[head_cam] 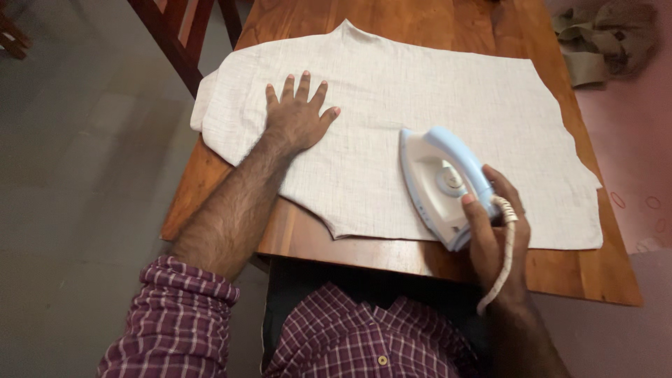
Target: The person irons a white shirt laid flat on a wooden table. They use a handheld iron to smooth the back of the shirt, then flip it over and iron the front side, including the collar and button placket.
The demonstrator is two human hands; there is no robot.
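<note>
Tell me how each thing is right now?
Cloth: spread flat on the table.
Iron: sole down on the cloth, held.
Left hand: open, pressed flat on the cloth.
Right hand: closed around the iron's handle.
Cord: hanging loose.
Table: mostly covered.

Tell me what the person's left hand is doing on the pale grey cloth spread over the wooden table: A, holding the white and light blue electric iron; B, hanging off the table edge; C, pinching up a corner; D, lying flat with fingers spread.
D: the left hand lies palm down, fingers spread, on the pale grey cloth, while the right hand holds the white and light blue electric iron.
</note>
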